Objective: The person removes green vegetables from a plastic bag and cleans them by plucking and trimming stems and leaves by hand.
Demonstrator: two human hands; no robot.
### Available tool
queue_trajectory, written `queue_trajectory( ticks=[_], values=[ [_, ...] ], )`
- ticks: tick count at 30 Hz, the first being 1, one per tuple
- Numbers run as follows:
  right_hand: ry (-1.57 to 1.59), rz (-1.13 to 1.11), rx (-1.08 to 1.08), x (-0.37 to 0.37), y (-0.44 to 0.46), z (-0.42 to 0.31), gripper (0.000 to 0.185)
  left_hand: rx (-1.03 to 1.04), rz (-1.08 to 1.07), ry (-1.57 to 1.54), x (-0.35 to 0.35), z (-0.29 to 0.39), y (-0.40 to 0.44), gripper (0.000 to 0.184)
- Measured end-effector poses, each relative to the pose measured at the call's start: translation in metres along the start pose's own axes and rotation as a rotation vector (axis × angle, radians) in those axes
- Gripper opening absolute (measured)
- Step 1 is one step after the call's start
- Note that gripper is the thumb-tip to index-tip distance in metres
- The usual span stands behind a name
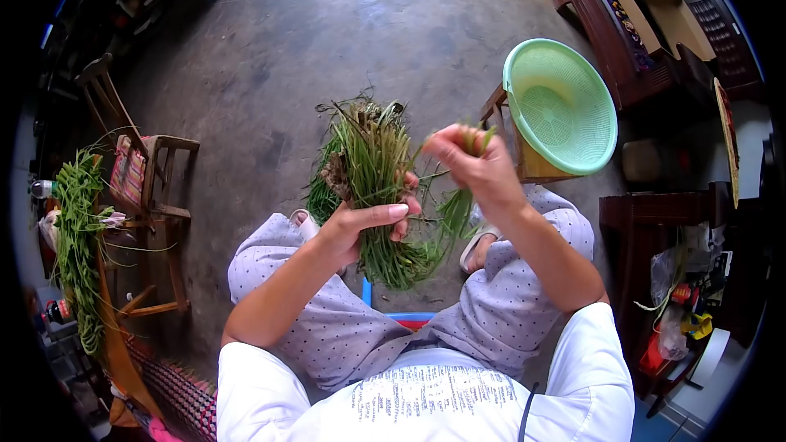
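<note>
In the head view, gripping a thick bunch of greens (377, 151) in the left hand (350, 227), above the floor (246, 41), between 2 dotted trouser legs (274, 270). Just beside it, clenching a small wisp of stalks (457, 211) in the right hand (485, 170)! Near that hand, spot a mint-green basket (602, 119) on a wooden stool (536, 165). Well apart, far left, see more greens (78, 233) near a wooden chair (160, 172).

Green stalks (377, 155), pale-green basket (565, 102), dark-dotted lavender-grey trousers (336, 340)

Bright glare on floor (344, 16), black fisheye edges
</note>
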State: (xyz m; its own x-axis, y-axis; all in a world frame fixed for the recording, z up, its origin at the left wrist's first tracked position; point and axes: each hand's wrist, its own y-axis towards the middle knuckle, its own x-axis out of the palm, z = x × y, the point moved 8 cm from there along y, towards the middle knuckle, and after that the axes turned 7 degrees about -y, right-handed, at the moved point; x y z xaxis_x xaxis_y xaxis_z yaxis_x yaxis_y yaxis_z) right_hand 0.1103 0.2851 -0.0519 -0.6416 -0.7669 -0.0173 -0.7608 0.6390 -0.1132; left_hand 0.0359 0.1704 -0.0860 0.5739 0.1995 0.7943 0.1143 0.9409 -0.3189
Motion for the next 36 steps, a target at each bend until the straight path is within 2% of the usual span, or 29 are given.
queue_trajectory(
  ticks=[1,2,3,5,10,12,13,15,20,28,31,36],
  values=[
    [0.05,0.117,-0.008,-0.015,0.0,-0.006,0.016,0.013,0.032,-0.014,-0.005,-0.001,0.001,0.052],
    [0.1,0.233,-0.016,-0.03,-0.001,-0.012,0.016,0.015,0.033,-0.014,-0.005,-0.001,0.001,0.052],
    [0.1,0.23,-0.017,-0.038,0.0,-0.016,0.016,0.03,0.043,-0.022,-0.005,0.001,0.001,0.051],
    [0.091,0.371,-0.078,-0.065,-0.002,-0.024,0.015,0.038,0.059,-0.032,-0.007,0.003,0.001,0.05],
    [-0.047,0.362,-0.183,-0.056,-0.001,-0.033,0.014,0.02,0.04,-0.007,-0.012,-0.002,0.002,0.049],
    [-0.209,0.183,-0.177,-0.032,0.003,-0.023,0.015,0.005,0.028,0.018,-0.008,-0.003,0.003,0.048],
    [-0.209,0.186,-0.177,-0.029,0.001,-0.024,0.015,-0.01,0.034,0.064,-0.005,-0.004,0.002,0.049],
    [-0.337,0.086,-0.046,-0.014,0.0,-0.023,0.017,-0.015,0.032,0.139,-0.001,-0.006,0.003,0.048],
    [-0.19,-0.041,-0.005,0.001,0.0,-0.007,0.016,-0.037,0.033,0.161,-0.003,-0.01,0.003,0.048],
    [-0.184,0.098,-0.026,-0.024,0.004,-0.016,0.015,0.035,0.176,-0.077,-0.012,-0.001,0.003,0.039],
    [-0.064,0.261,-0.08,-0.045,0.003,-0.025,0.017,0.055,0.212,-0.14,-0.022,-0.002,0.005,0.034],
    [0.034,0.396,-0.142,-0.073,-0.002,-0.038,0.018,0.159,0.551,-0.059,-0.076,0.008,-0.001,0.025]
  ],
)
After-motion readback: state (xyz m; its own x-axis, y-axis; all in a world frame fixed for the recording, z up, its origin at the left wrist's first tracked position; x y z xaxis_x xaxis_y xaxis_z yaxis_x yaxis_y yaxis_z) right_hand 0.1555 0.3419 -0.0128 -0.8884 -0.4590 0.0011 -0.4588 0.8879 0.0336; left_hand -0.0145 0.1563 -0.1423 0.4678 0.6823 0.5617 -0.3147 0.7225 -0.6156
